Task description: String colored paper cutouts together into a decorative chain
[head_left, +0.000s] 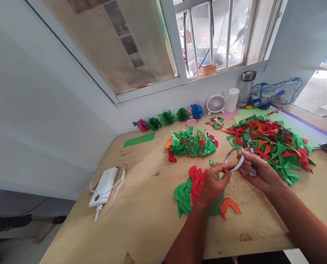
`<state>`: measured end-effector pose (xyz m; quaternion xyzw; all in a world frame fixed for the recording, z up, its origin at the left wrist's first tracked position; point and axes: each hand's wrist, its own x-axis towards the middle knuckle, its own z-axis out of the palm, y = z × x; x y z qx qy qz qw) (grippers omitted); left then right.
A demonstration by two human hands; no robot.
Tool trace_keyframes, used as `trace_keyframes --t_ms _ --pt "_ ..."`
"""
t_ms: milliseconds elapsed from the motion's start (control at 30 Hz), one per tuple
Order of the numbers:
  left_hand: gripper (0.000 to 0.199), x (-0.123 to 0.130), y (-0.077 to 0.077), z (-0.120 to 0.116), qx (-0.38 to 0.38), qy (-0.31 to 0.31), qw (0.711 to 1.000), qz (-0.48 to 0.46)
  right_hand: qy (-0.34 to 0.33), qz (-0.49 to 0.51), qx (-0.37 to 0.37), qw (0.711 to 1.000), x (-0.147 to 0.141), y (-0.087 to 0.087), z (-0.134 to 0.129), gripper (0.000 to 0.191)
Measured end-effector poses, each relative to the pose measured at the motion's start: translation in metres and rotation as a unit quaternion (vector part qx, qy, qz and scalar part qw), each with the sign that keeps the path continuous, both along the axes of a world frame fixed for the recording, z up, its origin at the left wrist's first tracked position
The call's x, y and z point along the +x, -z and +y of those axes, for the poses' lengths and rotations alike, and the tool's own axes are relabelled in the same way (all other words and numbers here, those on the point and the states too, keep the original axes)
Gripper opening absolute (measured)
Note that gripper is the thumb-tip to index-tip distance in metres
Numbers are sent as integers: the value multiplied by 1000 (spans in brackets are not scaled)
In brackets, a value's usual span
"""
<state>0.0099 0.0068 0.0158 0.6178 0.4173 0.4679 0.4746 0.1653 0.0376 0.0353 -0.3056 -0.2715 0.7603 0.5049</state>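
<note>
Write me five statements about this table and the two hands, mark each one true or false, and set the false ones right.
1. The right hand holds a white ring-shaped roll. True.
2. A white power bank lies on the table with a cable plugged into it. True.
3. The left hand rests on the power bank. False: its fingers are up at the white ring-shaped roll.
4. The big pile of paper scraps beyond the right hand is all blue. False: it is mainly red and green, with some orange.
5. The small white fan stands beside a white cylinder near the wall. True.
</note>
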Motion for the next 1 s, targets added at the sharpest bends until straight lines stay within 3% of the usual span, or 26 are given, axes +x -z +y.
trace_keyframes --t_ms 267,367,600,800,1000 --pt "28 4 -1 1 -31 -66 996 -60 -37 -78 63 994 -10 9 -9 22" --pt "28 5 -3 0 -34 -69 995 -67 0 -108 51 993 -10 14 -9 28" --pt "31 5 -8 -9 -35 -84 995 -43 24 -32 19 999 -3 16 -3 36" --pt "38 2 -19 -17 -6 -32 999 36 36 -19 -27 999 -1 14 0 38" --pt "33 1 -23 -15 -8 36 999 -6 48 -43 -36 997 -3 15 0 39"
